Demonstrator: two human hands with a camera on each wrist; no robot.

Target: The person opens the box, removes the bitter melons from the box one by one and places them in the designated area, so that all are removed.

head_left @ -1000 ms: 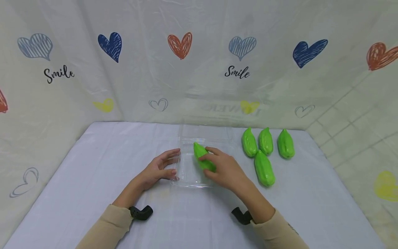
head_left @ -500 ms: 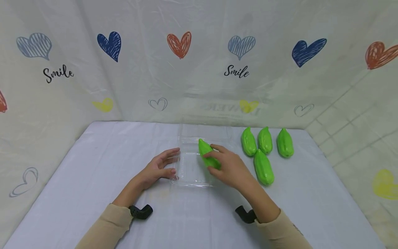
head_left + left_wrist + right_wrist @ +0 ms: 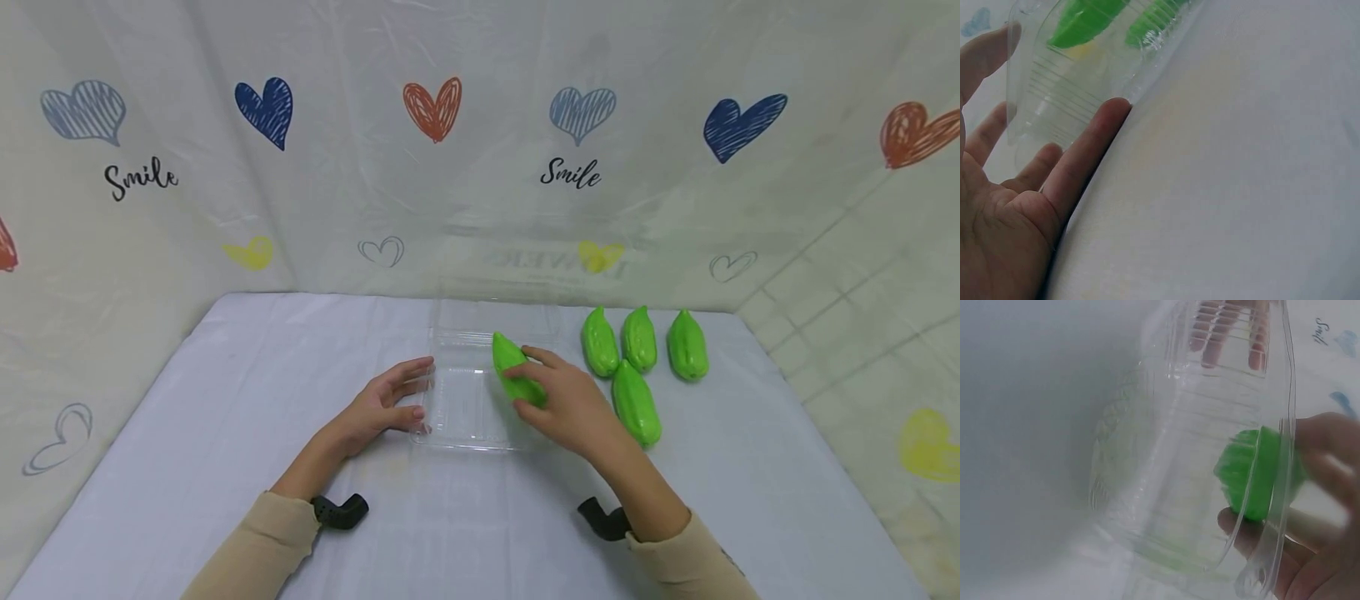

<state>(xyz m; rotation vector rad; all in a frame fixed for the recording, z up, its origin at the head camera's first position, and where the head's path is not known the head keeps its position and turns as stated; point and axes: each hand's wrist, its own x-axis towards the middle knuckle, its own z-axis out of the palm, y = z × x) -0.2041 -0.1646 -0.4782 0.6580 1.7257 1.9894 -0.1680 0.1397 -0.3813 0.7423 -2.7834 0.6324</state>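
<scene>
A clear plastic clamshell box [image 3: 465,425] lies on the white cloth with its lid [image 3: 495,315] raised at the back. My right hand [image 3: 570,404] holds a green ridged fruit [image 3: 517,371], pointed at one end, over the right part of the box. In the right wrist view the fruit [image 3: 1250,475] shows at the rim, partly through the clear wall, with thumb and fingers round it. My left hand [image 3: 382,404] rests against the box's left side with fingers spread. Its fingertips touch the plastic [image 3: 1054,94] in the left wrist view.
Several more green fruits [image 3: 637,404] lie on the cloth to the right of the box, most of them near the back edge. Behind the table hangs a pale curtain [image 3: 480,192] with hearts and writing. The white cloth [image 3: 450,517] covers the table in front.
My right hand has shifted steadily to the right with the green fruit in its grip. The left hand and the box have stayed in place.
</scene>
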